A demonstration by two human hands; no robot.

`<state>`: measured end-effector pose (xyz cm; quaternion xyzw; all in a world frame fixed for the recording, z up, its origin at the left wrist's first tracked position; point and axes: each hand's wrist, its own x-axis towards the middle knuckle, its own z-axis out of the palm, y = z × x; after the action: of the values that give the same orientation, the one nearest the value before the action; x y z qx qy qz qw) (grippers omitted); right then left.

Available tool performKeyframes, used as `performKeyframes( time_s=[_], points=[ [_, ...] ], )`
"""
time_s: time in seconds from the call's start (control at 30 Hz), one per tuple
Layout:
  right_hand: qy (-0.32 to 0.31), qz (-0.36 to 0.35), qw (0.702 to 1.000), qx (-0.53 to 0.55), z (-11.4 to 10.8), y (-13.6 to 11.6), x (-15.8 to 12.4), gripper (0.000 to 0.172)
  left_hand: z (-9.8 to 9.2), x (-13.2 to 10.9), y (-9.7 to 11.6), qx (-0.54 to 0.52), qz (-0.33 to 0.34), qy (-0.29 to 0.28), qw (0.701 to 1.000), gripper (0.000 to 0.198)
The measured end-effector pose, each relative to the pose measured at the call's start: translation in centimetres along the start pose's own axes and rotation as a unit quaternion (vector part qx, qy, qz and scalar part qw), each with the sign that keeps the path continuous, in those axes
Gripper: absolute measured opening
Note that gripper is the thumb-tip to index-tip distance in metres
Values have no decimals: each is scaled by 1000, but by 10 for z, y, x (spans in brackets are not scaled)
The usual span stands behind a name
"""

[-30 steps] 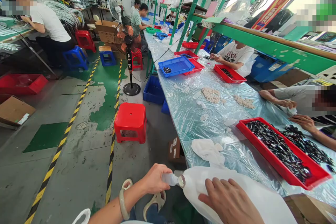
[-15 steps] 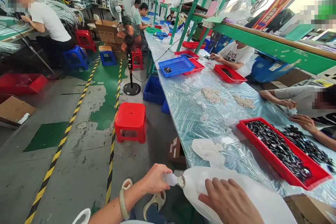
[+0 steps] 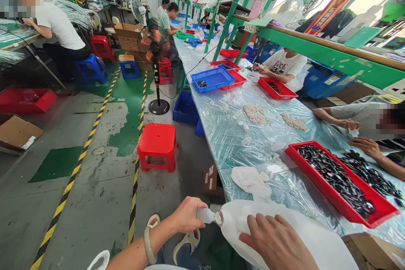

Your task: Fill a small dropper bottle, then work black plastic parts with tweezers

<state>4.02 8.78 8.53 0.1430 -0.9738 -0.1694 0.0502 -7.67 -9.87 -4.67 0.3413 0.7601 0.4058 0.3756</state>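
- Left hand (image 3: pixel 187 216): pinching a small translucent bottle (image 3: pixel 205 216) between thumb and fingers; a pale bangle (image 3: pixel 148 247) encircles the wrist.
- Right hand (image 3: pixel 275 236): spread, palm down, with bent fingers laid over the side of a large white jug (image 3: pixel 232 219).
- Small bottle: held roughly level beside the near table edge, its narrow end at the mouth of the jug; whether any liquid passes between the 2 vessels cannot be told.
- Large jug: lying tilted on its side, mouth toward the left hand, at the near corner of the table (image 3: pixel 218 135); its far end is cut off by the lower border.
- Table: covered with clear, wrinkled plastic sheeting; a flat white item (image 3: pixel 249 180) lies just beyond the jug.
- Red tray (image 3: pixel 381 218): to the right on the table, filled with glossy black pieces (image 3: pixel 332 177); a loose heap (image 3: pixel 368 173) of similar pieces lies just beside it.
- Farther along the table: 2 heaps of small pale pieces, the left one (image 3: pixel 254 114) larger than the right (image 3: pixel 294 122).
- Right margin: a seated co-worker (image 3: pixel 360 114), both hands near a whitish object.
- Floor, left of the table: 1 red stool (image 3: pixel 157 139), with a standing fan (image 3: pixel 155 50) behind it.
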Motion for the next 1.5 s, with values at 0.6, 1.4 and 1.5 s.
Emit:
performKeyframes(
  time_s=[0.6,1.4,1.5],
  points=[
    [55,10,998,4,-8,-1,6,57,-2,0,2,3,0,-8,1000,30],
    [25,-8,1000,3,-2,3,2,49,-2,0,3,-5,8,-9,1000,30],
    [35,-4,999,10,-3,2,2,45,-2,1,3,-3,7,-10,1000,30]
  ],
)
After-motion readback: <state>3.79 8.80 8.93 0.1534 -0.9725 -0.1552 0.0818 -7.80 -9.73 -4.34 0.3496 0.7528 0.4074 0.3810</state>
